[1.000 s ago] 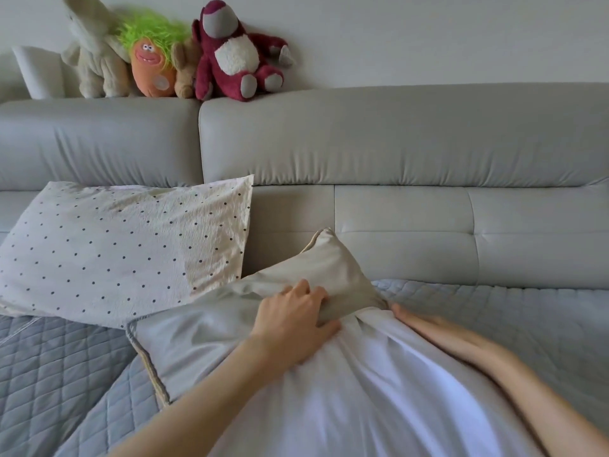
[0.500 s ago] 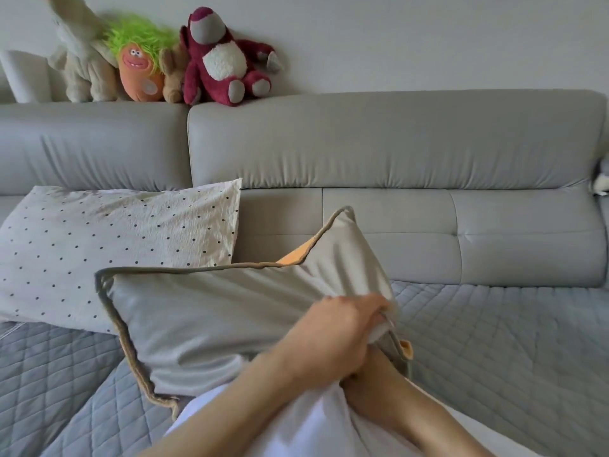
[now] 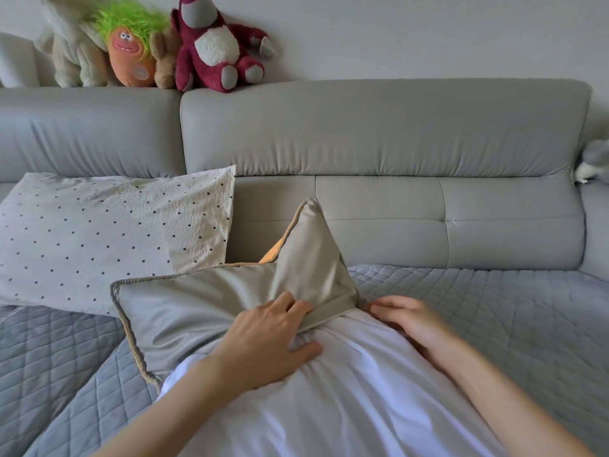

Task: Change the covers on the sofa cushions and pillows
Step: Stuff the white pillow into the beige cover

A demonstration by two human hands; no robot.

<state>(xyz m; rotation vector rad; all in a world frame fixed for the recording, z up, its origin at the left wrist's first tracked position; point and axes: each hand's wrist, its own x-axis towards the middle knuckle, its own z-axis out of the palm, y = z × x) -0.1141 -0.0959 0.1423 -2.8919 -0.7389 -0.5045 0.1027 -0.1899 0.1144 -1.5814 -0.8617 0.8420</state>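
Note:
A beige cushion cover (image 3: 204,311) with piped edges lies on the sofa seat, and a sliver of its orange side (image 3: 272,253) shows behind it. One corner of the cover stands up in a peak. A white insert (image 3: 346,390) sticks out of the cover's opening toward me. My left hand (image 3: 263,338) pinches the cover's hem, fingers on top and thumb on the white insert. My right hand (image 3: 412,318) curls round the insert's right side, right at the hem.
A white pillow with dark dots (image 3: 108,232) leans against the grey sofa back (image 3: 379,133) at the left. A quilted grey-blue throw (image 3: 494,308) covers the seat. Several plush toys (image 3: 214,47) sit on the backrest, and another toy (image 3: 593,163) peeks in at the right.
The cushion was lifted and has dropped back onto the seat. My right hand came out from under my left and now sits at the right of the hem.

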